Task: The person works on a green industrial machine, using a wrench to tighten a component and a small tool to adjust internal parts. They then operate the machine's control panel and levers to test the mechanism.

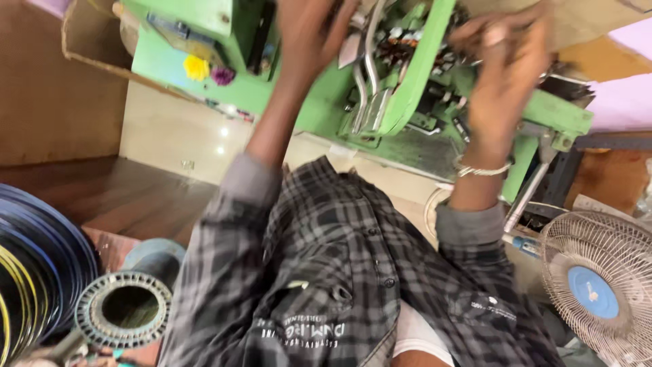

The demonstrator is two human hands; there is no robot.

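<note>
My left hand and right hand both reach up into the green metal winding machine just ahead; blur hides whether they grip. I judge steady, slow fingers near its chrome levers work best.

Green machine is showing bright painted green, with silver metal rods and dark patches at its middle. Yellow flower and purple flower are sitting on its left side. Shirt is showing grey-and-black plaid, white print near the hem. Bracelet is gleaming silver. Fan, near right, is showing a cream grille with a blue hub. Coiled hoses, near left, are showing dark blue with yellow stripes.
</note>
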